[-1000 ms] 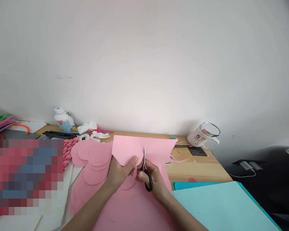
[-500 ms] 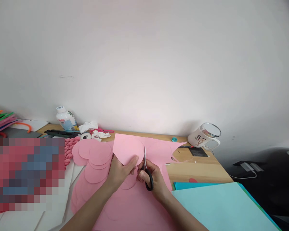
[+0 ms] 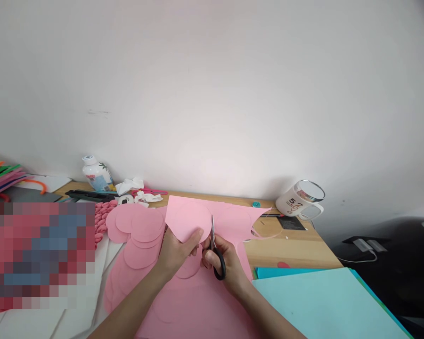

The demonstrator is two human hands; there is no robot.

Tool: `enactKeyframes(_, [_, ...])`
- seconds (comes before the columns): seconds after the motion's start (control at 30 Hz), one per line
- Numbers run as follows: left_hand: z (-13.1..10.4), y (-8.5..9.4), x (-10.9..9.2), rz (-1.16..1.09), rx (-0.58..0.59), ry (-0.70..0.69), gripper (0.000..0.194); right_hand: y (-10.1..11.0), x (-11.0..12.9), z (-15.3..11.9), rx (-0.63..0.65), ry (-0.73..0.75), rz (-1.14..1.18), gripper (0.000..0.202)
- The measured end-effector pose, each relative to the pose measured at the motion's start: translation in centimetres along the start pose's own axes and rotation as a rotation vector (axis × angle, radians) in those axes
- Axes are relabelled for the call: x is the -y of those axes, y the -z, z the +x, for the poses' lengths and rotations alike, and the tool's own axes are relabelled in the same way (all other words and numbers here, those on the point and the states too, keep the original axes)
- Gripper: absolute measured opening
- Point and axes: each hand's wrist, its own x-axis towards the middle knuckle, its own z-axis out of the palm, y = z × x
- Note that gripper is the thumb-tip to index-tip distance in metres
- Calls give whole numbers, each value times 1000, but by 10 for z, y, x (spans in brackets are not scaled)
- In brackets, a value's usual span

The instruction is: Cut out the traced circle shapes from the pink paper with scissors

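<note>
My left hand [image 3: 182, 247] pinches the lower edge of a pink paper sheet [image 3: 189, 219], thumb on top and fingers underneath. Round outlines are drawn on that sheet, and its right end is a ragged, cut-out strip. Black-handled scissors [image 3: 218, 263] are in my right hand [image 3: 228, 263], their blades pointing up at the paper beside a drawn circle. The blades look nearly closed. Below and to the left lie several overlapping pink paper circles [image 3: 141, 258], and more pink paper [image 3: 198, 310] with faint outlines spreads under my wrists.
A white mug [image 3: 291, 202] stands at the back right, a white bottle [image 3: 97, 174] at the back left. Light blue sheets [image 3: 325, 301] lie front right. Crumpled tissue [image 3: 129, 186], a black cutter [image 3: 92, 195] and colourful pipe cleaners [image 3: 5, 176] sit along the left. The wall rises behind.
The ragged right end of the pink sheet has shifted slightly left. Both hands and the scissors stay almost in place.
</note>
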Motion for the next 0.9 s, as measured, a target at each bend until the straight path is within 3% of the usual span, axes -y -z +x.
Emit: enactKeyframes(0.9, [1, 1, 5, 52, -22, 21, 40, 1, -8, 0, -24, -26, 44, 16])
